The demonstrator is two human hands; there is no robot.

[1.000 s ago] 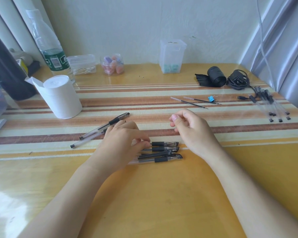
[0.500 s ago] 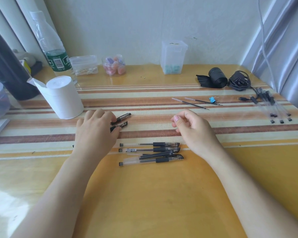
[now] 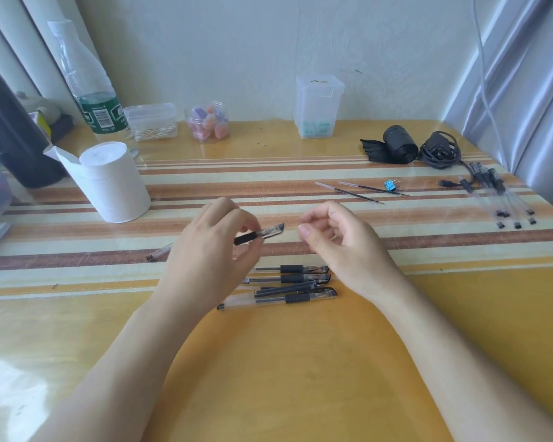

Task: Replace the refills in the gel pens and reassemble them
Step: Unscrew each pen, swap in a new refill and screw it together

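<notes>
The left hand (image 3: 211, 250) has a gel pen (image 3: 262, 234) pinched in its grip just above the table (image 3: 300, 362), far of the four-pen row (image 3: 288, 283), while the right hand (image 3: 335, 244) hangs loosely curled, grasping nothing.

Glossy yellow table (image 3: 300, 378) with striped runner (image 3: 237, 186) — gel pens (image 3: 288, 282), loose refills (image 3: 358, 191), tissue roll (image 3: 109, 183), water bottle (image 3: 90, 90).

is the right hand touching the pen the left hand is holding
Apart. The head view shows a strip of striped tablecloth between the right hand thumb tip and the capped end of the pen pinched in the left hand.
</notes>
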